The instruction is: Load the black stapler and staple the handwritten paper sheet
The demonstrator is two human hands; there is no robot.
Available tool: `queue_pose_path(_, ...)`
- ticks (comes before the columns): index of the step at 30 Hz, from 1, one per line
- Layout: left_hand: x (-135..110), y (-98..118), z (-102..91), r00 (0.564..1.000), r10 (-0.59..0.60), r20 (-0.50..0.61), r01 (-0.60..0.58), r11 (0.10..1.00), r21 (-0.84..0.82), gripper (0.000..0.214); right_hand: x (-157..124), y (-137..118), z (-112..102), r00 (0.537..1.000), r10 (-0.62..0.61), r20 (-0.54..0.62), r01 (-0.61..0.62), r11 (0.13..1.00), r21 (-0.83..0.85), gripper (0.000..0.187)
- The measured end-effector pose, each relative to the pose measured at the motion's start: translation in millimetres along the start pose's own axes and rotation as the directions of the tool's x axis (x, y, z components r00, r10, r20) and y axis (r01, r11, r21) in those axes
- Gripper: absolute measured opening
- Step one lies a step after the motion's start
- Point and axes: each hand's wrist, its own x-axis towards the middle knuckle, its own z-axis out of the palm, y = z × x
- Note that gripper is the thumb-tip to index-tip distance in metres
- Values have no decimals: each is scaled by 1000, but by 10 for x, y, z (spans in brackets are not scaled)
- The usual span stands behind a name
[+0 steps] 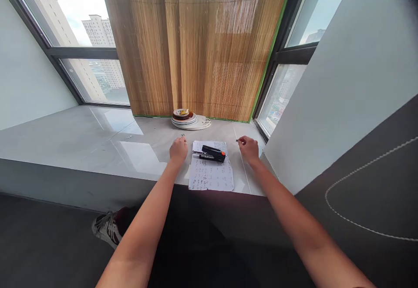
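Note:
My left hand is closed in a pinch just left of the written paper sheets, with a tiny greyish piece at its fingertips. On the other side of the sheets, my right hand is also pinched, and a small dark piece sticks out from its fingers. Both pieces are too small to name. Between the hands, a black stapler with an orange part lies on the paper. Pens lie against the stapler's left end.
A stack of plates stands at the back of the tiled sill, below a bamboo blind. Small bits lie at the left. A wall rises at the right, and a beaded cord hangs there.

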Motion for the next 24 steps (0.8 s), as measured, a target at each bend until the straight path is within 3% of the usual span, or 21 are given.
queue_pose_path(2, 198, -186, 76, 992, -55, 117, 36, 987, 157, 26, 151, 205, 47, 991, 124, 45, -119, 989, -91, 20)
queue_pose_path(4, 343, -286, 177, 985, -69, 161, 28, 970, 243, 30, 223, 369, 131, 984, 169, 63, -159, 976, -147, 22)
queue_pose_path(10, 550, -310, 453, 982, 13, 190, -69, 955, 289, 43, 207, 595, 351, 998, 29, 52, -18, 982, -187, 25)
queue_pose_path(17, 510, -368, 480, 979, 49, 199, -92, 973, 212, 38, 229, 625, 379, 998, 27, 55, -19, 990, -142, 30)
queue_pose_path(24, 323, -301, 368, 994, -20, 108, 16, 999, 36, 26, 176, 512, 268, 1000, -13, 27, 15, 998, -59, 40)
